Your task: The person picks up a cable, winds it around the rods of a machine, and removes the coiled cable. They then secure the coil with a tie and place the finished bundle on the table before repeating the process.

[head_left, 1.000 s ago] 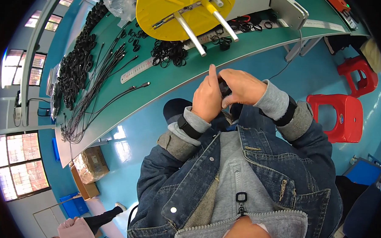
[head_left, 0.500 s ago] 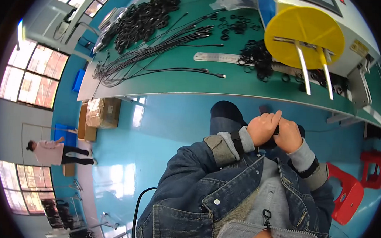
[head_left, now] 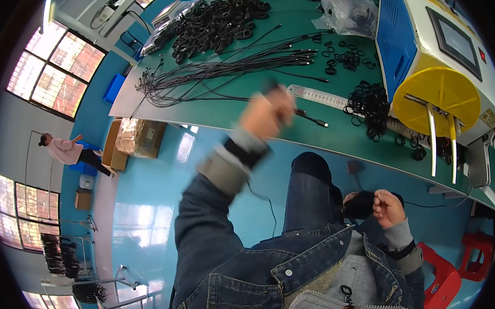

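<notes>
My left hand [head_left: 268, 112] is raised over the table's near edge, smeared by motion. It is closed on a small black bundle, blurred at its top end; this looks like a coiled cable. Beneath and beside it lie the plug ends of black cables [head_left: 315, 121]. My right hand [head_left: 389, 209] hangs lower, in front of the table above my lap, its fingers curled in. Whatever those fingers hold, if anything, is hidden. Long black cables [head_left: 207, 70] lie spread on the green tabletop, left of a heap of small black rings [head_left: 371, 107].
A pile of coiled black cables [head_left: 223, 23] lies at the back left. At the right stands a machine with a yellow disc [head_left: 435, 102] and two rods. A steel ruler [head_left: 322, 97] lies on the green table [head_left: 336, 139]. Red stools [head_left: 438, 284] stand at lower right.
My hands, together above my lap before, are now apart. The left has swung up and left over the table with the black bundle; the right has dropped slightly. The view has shifted.
</notes>
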A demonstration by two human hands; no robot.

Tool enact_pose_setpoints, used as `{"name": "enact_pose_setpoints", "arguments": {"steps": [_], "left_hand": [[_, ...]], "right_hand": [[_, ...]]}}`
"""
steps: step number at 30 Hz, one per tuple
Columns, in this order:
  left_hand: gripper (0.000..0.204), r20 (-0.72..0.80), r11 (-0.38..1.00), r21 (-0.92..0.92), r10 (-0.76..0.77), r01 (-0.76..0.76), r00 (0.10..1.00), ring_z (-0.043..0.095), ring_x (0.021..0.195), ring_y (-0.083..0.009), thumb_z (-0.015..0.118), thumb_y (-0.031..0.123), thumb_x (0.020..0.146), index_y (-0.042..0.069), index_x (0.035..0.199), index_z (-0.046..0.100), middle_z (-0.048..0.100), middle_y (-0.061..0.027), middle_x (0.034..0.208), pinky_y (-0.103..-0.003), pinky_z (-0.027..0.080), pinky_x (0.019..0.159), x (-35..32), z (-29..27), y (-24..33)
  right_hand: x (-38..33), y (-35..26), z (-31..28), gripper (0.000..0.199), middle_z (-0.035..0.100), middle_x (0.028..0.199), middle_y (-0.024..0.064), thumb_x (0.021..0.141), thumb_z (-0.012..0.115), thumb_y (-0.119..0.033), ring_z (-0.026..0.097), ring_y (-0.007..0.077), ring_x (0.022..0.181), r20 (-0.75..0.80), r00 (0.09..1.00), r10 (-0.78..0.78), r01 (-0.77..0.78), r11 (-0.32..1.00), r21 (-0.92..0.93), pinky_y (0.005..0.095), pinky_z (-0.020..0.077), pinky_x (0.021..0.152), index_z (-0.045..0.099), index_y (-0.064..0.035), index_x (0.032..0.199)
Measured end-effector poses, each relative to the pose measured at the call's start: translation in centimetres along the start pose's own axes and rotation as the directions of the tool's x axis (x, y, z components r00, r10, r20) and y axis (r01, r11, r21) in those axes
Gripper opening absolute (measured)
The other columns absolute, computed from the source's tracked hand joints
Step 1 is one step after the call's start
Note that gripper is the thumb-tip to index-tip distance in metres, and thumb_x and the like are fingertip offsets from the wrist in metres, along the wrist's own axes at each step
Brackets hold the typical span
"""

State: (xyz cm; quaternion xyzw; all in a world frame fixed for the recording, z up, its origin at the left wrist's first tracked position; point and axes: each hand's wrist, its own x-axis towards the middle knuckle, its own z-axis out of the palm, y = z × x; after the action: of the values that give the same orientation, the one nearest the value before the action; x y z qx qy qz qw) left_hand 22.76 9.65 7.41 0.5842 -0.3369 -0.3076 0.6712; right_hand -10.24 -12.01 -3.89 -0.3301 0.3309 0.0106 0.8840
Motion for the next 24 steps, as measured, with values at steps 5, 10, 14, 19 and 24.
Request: {"name": "enact_pose_setpoints", "arguments": {"steps": [5, 10, 14, 19, 24], "left_hand": [[0.029, -0.626, 0.771, 0.580, 0.214, 0.263, 0.750, 0.055, 0.093, -0.0267, 0.059, 0.016, 0.079, -0.004, 0.100, 0.056, 0.055, -0.0183, 0.103, -0.038, 0.045, 0.082, 10.6, -18.9, 4.8], [0.030, -0.267, -0.056, 0.957, 0.203, 0.283, 0.942, 0.054, 0.101, -0.0331, 0.060, 0.021, 0.075, 0.017, 0.105, 0.063, 0.062, -0.0142, 0.094, -0.039, 0.044, 0.085, 12.1, -19.6, -3.8], [0.022, -0.348, -0.186, 0.916, 0.071, 0.355, 0.935, 0.056, 0.098, -0.0301, 0.059, 0.020, 0.078, 0.018, 0.099, 0.065, 0.063, -0.0113, 0.090, -0.042, 0.044, 0.080, 12.1, -16.5, -2.2], [0.015, -0.285, -0.031, 0.954, 0.207, 0.297, 0.936, 0.057, 0.094, -0.0299, 0.057, 0.018, 0.079, 0.015, 0.091, 0.066, 0.063, -0.0102, 0.089, -0.041, 0.044, 0.074, 9.9, -17.6, -0.6], [0.012, -0.074, 0.053, 0.997, 0.823, 0.054, 0.562, 0.059, 0.079, -0.0280, 0.052, 0.011, 0.085, 0.007, 0.093, 0.060, 0.061, -0.0120, 0.088, -0.034, 0.047, 0.071, 4.9, -17.0, 4.0]], "right_hand": [[-0.1, 0.8, -1.9, 0.007, 0.051, 0.067, 0.0025, 0.084, 0.050, -0.011, 0.045, 0.0095, 0.049, -0.089, 0.995, -0.032, 0.035, 0.999, 0.034, 0.0209, 0.0327, 0.039, 0.052, -0.0060, 0.087], [-0.7, 0.8, -1.7, 0.007, 0.051, 0.065, 0.0025, 0.084, 0.049, -0.011, 0.044, 0.0097, 0.048, -0.183, 0.980, -0.078, 0.080, 0.997, 0.004, 0.0215, 0.0324, 0.038, 0.053, -0.0062, 0.086], [-0.7, 0.7, -2.4, 0.006, 0.050, 0.064, 0.0020, 0.083, 0.049, -0.012, 0.043, 0.0096, 0.046, -0.214, 0.974, -0.077, 0.068, 0.997, -0.045, 0.0217, 0.0319, 0.038, 0.052, -0.0069, 0.086], [0.0, 0.1, -2.5, 0.006, 0.049, 0.064, 0.0010, 0.082, 0.051, -0.013, 0.042, 0.0093, 0.047, -0.211, 0.975, -0.067, 0.049, 0.995, -0.089, 0.0217, 0.0310, 0.038, 0.051, -0.0081, 0.085], [-0.4, -0.9, -1.0, 0.007, 0.051, 0.063, 0.0029, 0.084, 0.049, -0.011, 0.043, 0.0095, 0.045, -0.180, 0.979, -0.091, 0.072, 0.991, -0.109, 0.0208, 0.0324, 0.037, 0.052, -0.0054, 0.085]]}}
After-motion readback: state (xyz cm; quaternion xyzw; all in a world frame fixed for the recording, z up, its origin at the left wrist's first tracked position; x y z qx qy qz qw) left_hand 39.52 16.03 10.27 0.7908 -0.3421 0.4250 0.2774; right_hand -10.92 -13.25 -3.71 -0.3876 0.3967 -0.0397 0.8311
